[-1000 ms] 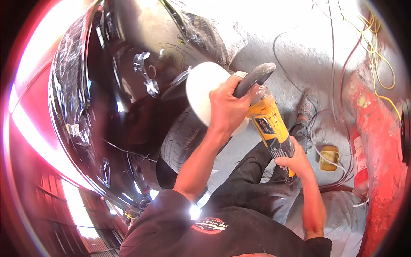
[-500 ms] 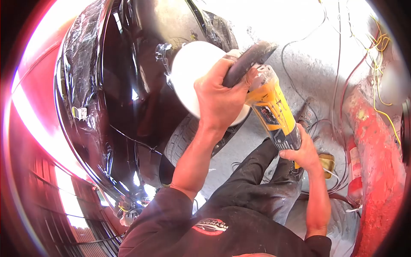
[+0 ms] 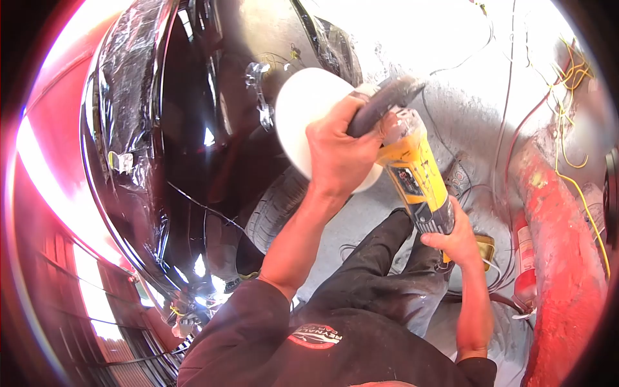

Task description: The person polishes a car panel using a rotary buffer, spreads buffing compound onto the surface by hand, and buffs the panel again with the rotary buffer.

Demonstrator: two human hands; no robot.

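Observation:
A yellow and black power polisher (image 3: 418, 173) is held at an angle in front of my body. My left hand (image 3: 343, 145) wraps around its black front handle (image 3: 385, 106). At the rear, the fingers of my right hand (image 3: 456, 237) close around the dark end of the body. The round white pad (image 3: 303, 109) faces the glossy black car panel (image 3: 200, 135) on the left. Whether pad and panel touch I cannot tell. Part of the pad is hidden behind my left hand.
Shiny dark plastic (image 3: 126, 109) is taped over part of the car. A tyre (image 3: 277, 206) sits below the panel. Cables and a yellow cord (image 3: 567, 129) lie at right, near a red, worn post-like form (image 3: 561, 258) and a red bottle-like object (image 3: 525, 264).
The polisher and its white pad have shifted slightly right and down, with both hands keeping their hold. More of the black panel shows beside the pad.

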